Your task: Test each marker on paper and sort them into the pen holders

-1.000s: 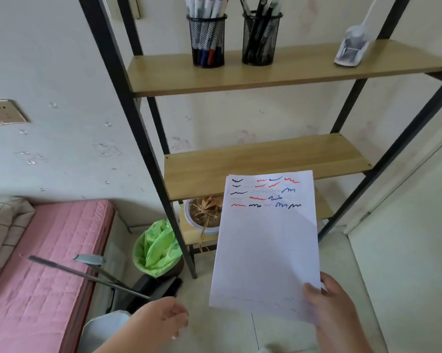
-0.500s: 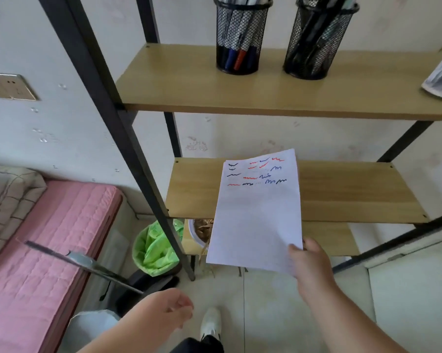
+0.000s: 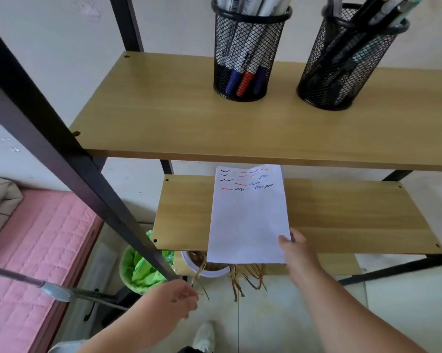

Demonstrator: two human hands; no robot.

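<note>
The right hand (image 3: 295, 247) holds a white sheet of paper (image 3: 249, 217) by its near right corner, with the thumb on top and the fingers under it. The paper lies over the middle shelf (image 3: 342, 215), and its near edge sticks out past the front of the shelf. Black, red and blue squiggles sit near the far end of the sheet (they are small and wavy).

The left hand (image 3: 175, 299) hangs low in front of the shelf. Its fingers are loosely curled and it holds nothing.

Two black mesh pen holders stand side by side on the top shelf (image 3: 164, 110). The left pen holder (image 3: 247, 54) is full of white markers with blue and red caps pointing down. The right pen holder (image 3: 347, 62) holds dark pens that lean to the right.

Under the middle shelf there is a white pot (image 3: 204, 268) with dry brown leaves. A bin with a green bag (image 3: 141, 268) stands beside it. A pink mattress (image 3: 31, 250) lies to the left.
</note>
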